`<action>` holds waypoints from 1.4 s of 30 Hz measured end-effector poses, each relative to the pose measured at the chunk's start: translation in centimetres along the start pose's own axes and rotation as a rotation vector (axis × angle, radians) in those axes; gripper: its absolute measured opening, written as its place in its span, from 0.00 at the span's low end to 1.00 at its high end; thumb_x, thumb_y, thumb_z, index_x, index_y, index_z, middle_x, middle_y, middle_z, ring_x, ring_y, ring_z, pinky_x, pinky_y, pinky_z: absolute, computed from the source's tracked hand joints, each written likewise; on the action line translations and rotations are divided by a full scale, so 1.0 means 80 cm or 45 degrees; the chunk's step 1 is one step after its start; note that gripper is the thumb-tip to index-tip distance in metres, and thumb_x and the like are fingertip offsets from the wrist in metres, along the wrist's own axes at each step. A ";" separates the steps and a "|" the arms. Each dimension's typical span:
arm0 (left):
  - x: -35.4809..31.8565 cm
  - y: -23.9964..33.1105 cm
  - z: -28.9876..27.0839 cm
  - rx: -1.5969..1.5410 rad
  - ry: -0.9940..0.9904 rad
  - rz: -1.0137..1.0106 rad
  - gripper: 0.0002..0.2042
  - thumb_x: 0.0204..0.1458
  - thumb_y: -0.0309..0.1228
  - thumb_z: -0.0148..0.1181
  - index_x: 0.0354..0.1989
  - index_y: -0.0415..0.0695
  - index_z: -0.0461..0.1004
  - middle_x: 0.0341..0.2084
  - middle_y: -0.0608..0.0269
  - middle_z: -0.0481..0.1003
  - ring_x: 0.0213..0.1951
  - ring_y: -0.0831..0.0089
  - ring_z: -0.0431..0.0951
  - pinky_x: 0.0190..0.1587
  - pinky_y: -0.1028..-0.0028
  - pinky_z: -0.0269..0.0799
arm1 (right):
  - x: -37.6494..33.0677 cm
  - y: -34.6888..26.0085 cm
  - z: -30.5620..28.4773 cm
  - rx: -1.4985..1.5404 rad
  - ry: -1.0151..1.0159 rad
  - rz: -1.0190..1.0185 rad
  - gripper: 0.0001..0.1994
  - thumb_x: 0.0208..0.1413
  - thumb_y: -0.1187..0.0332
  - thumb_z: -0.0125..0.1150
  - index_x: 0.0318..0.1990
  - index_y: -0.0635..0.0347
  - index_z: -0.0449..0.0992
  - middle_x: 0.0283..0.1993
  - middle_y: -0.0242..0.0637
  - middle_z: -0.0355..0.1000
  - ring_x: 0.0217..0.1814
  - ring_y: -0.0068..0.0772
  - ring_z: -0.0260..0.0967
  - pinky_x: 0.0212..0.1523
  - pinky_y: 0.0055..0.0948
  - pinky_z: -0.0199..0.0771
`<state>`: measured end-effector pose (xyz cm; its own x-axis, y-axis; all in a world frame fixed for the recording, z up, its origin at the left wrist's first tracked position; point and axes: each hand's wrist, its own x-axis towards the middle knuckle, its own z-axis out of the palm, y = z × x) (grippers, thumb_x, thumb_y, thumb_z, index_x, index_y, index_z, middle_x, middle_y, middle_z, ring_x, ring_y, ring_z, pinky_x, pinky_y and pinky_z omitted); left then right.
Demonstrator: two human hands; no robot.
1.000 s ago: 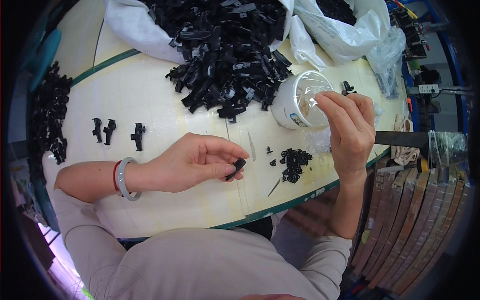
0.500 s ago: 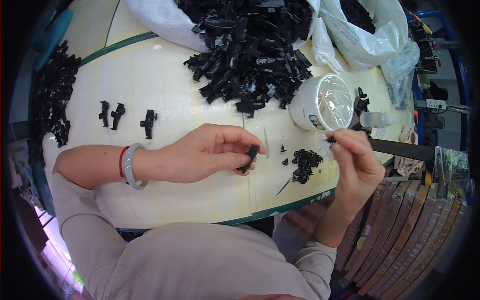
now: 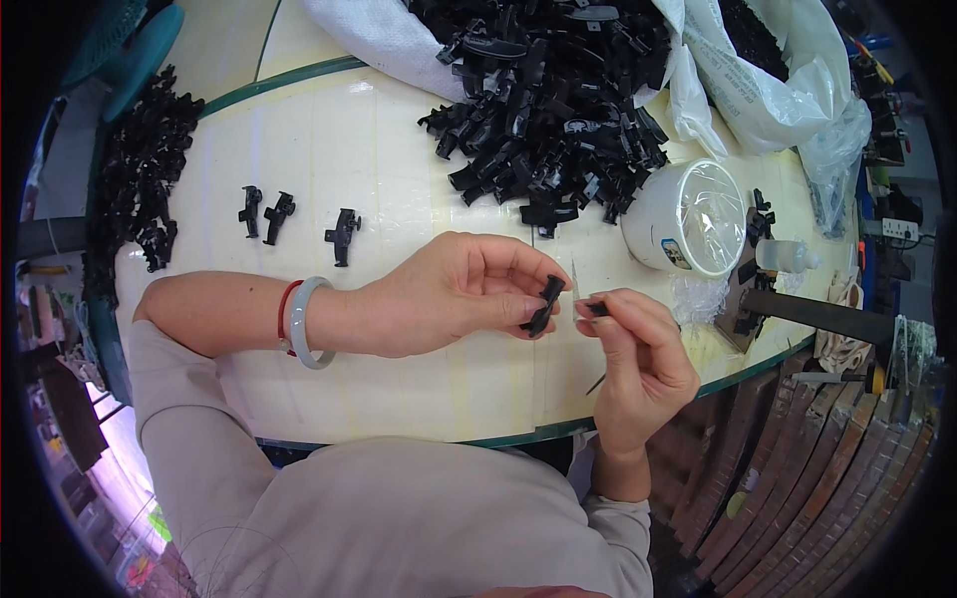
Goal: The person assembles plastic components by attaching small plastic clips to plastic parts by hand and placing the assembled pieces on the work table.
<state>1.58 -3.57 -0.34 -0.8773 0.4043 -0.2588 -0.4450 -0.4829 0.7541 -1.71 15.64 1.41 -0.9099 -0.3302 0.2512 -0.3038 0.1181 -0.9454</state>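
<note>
Between the thumb and fingers of my left hand [image 3: 454, 294] is a narrow black plastic part [image 3: 542, 306], tilted upward over the table. My right hand [image 3: 643, 359] pinches a small black piece [image 3: 597, 309] just to the right of it, with a short gap between the two. The small piece is partly covered by the fingertips, so its exact shape cannot be made out. Three black parts, one of them a black clip-like part [image 3: 344, 237], lie in a loose row left of my hands. A big heap of black plastic parts [image 3: 548, 110] lies beyond them.
A white tub [image 3: 645, 224] with clear film stands beyond my right hand, with a small translucent bottle [image 3: 788, 256] beside it. A dark metal bar [image 3: 817, 314] juts in from the right. More black parts [image 3: 145, 179] pile along the left edge. White sacks [image 3: 738, 100] lie at the back.
My right hand has moved left with the small black piece, close to the part in my left hand, and now hides the little pile of small black pieces. The whole view has shifted slightly.
</note>
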 end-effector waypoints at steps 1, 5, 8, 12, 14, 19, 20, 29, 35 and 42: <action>0.001 0.000 0.001 -0.019 -0.052 0.018 0.13 0.56 0.22 0.49 0.50 0.36 0.66 0.37 0.61 0.72 0.40 0.76 0.74 0.45 0.76 0.73 | 0.000 0.000 -0.002 0.022 0.048 -0.003 0.09 0.44 0.86 0.60 0.36 0.70 0.76 0.36 0.45 0.73 0.37 0.30 0.72 0.37 0.22 0.73; -0.007 0.012 0.014 0.158 -0.007 -0.164 0.13 0.57 0.21 0.43 0.50 0.37 0.66 0.40 0.63 0.67 0.37 0.77 0.74 0.39 0.77 0.76 | 0.003 -0.003 -0.002 0.134 0.063 -0.084 0.09 0.45 0.85 0.60 0.36 0.70 0.75 0.36 0.46 0.73 0.37 0.31 0.72 0.37 0.22 0.74; -0.007 0.009 0.011 0.317 -0.105 -0.075 0.12 0.57 0.22 0.45 0.49 0.36 0.66 0.40 0.63 0.66 0.38 0.77 0.74 0.39 0.77 0.76 | 0.002 0.001 0.001 0.109 0.007 -0.128 0.09 0.45 0.86 0.60 0.36 0.71 0.75 0.36 0.46 0.72 0.36 0.31 0.73 0.36 0.22 0.75; -0.001 0.000 0.003 0.282 -0.054 0.018 0.12 0.55 0.21 0.51 0.48 0.36 0.67 0.40 0.62 0.68 0.38 0.78 0.74 0.40 0.78 0.75 | -0.004 0.003 0.002 0.109 -0.054 -0.097 0.09 0.46 0.86 0.59 0.37 0.71 0.75 0.36 0.47 0.72 0.36 0.31 0.73 0.36 0.23 0.75; 0.001 -0.002 0.000 0.217 -0.012 0.084 0.14 0.51 0.20 0.56 0.47 0.35 0.67 0.39 0.60 0.71 0.39 0.78 0.74 0.42 0.79 0.74 | -0.008 0.001 0.001 0.118 -0.063 -0.066 0.09 0.46 0.86 0.58 0.37 0.72 0.74 0.37 0.47 0.72 0.36 0.32 0.73 0.35 0.23 0.76; 0.003 0.007 -0.003 0.129 -0.043 0.049 0.16 0.50 0.18 0.56 0.48 0.35 0.66 0.38 0.58 0.73 0.41 0.76 0.74 0.45 0.79 0.72 | -0.010 0.000 -0.001 0.488 -0.074 0.139 0.08 0.49 0.87 0.54 0.38 0.73 0.72 0.40 0.49 0.69 0.38 0.36 0.73 0.36 0.28 0.79; 0.004 0.007 -0.004 0.095 -0.055 0.038 0.16 0.50 0.18 0.56 0.48 0.35 0.65 0.39 0.57 0.73 0.42 0.75 0.74 0.45 0.78 0.72 | -0.011 0.000 -0.001 0.491 -0.074 0.137 0.08 0.49 0.87 0.54 0.38 0.73 0.72 0.40 0.49 0.69 0.38 0.36 0.73 0.36 0.28 0.79; 0.004 0.011 -0.001 -0.055 0.031 -0.063 0.15 0.52 0.20 0.55 0.48 0.35 0.65 0.41 0.55 0.73 0.43 0.74 0.75 0.47 0.77 0.72 | -0.011 0.008 0.004 -0.057 0.001 -0.062 0.09 0.46 0.85 0.59 0.36 0.70 0.75 0.37 0.45 0.72 0.35 0.30 0.72 0.34 0.23 0.74; 0.002 0.007 0.000 0.058 0.065 -0.011 0.15 0.50 0.19 0.57 0.47 0.35 0.66 0.38 0.58 0.74 0.42 0.76 0.75 0.47 0.78 0.72 | -0.011 0.008 0.009 -0.161 0.012 -0.157 0.11 0.42 0.84 0.64 0.36 0.67 0.76 0.35 0.43 0.74 0.33 0.29 0.72 0.33 0.21 0.73; 0.003 0.005 -0.001 0.058 0.065 0.021 0.16 0.50 0.19 0.57 0.47 0.35 0.66 0.37 0.59 0.73 0.41 0.77 0.75 0.47 0.78 0.72 | -0.008 0.006 0.010 -0.227 -0.029 -0.220 0.11 0.42 0.84 0.64 0.36 0.67 0.76 0.34 0.43 0.74 0.33 0.29 0.72 0.33 0.21 0.73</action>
<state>1.23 -3.70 -0.14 -0.8929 0.3558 -0.2760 -0.4230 -0.4525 0.7851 -1.02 15.17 0.66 -0.8341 -0.3804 0.3993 -0.5013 0.2210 -0.8366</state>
